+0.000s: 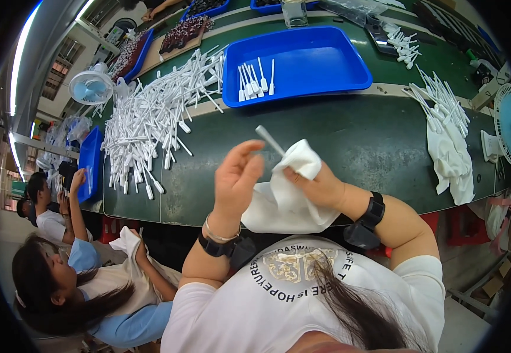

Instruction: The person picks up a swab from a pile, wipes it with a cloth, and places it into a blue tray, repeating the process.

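My right hand (320, 185) is closed round a white cloth (279, 206), bunched over one end of a white plastic stick (270, 140). The stick's other end pokes out toward the upper left. Beside it my left hand (238, 179) is raised, fingers loosely bent and apart, holding nothing that I can see. Part of the cloth hangs down between both hands at the bench's near edge. Past my hands, a blue tray (320, 88) holds several white sticks (252, 82) with wider, paddle-like ends, lying side by side at its left.
A big heap of white sticks (149, 123) covers the green bench (208, 194) on the left. To the right, more sticks (441, 100) lie against a white cloth (449, 156), near a fan (508, 123). A co-worker (67, 288) at my left handles a cloth (127, 242).
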{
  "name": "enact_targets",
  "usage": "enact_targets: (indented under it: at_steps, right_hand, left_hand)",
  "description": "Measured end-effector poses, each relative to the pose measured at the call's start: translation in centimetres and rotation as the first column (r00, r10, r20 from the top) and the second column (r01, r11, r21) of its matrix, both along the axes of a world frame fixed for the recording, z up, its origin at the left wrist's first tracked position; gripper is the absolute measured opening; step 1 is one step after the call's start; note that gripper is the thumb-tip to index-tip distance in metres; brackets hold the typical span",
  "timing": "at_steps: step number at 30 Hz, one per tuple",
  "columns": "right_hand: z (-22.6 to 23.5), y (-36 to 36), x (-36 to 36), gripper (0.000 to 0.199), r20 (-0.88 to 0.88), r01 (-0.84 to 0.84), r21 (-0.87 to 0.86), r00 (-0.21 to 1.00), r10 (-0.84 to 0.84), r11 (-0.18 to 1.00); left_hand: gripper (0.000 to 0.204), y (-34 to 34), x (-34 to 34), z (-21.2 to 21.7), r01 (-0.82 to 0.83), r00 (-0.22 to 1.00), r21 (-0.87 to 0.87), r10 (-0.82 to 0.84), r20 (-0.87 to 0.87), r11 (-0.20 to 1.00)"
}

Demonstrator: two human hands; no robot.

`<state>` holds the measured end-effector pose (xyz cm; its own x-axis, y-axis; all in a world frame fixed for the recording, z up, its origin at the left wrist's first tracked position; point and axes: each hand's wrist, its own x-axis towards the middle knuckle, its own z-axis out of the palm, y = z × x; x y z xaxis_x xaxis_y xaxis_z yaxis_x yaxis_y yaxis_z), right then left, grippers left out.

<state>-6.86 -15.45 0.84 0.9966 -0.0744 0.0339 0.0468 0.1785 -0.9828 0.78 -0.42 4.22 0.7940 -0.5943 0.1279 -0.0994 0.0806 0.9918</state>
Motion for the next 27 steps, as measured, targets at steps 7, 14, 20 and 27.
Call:
enact_targets:
  at_steps: [7,14,20,27]
  right_hand:
    - [-0.2,-0.4,0.7,0.019,0.039,-0.187,-0.17,0.98,0.196,0.968]
    - [-0.2,-0.9,0.8,0.017,0.026,-0.176,-0.175,0.983,0.183,0.969]
    - [-0.8,-0.4,0.8,0.016,0.125,-0.123,-0.326,0.977,0.172,0.937]
    - [-0.8,-0.4,0.8,0.019,0.228,-0.066,-0.459,0.955,0.19,0.886]
  left_hand:
    - [0.012,-0.3,0.7,-0.8,-0.158,0.968,-0.294,0.089,-0.236,0.943]
    - [0.013,0.7,1.5,-0.4,-0.28,0.958,-0.449,0.219,-0.183,0.849]
    - [0.011,-1.0,-0.6,-1.7,-0.218,0.976,-0.236,0.206,-0.074,0.947]
    - [0.008,-0.4,0.3,-0.8,-0.266,0.958,-0.33,0.21,-0.197,0.906]
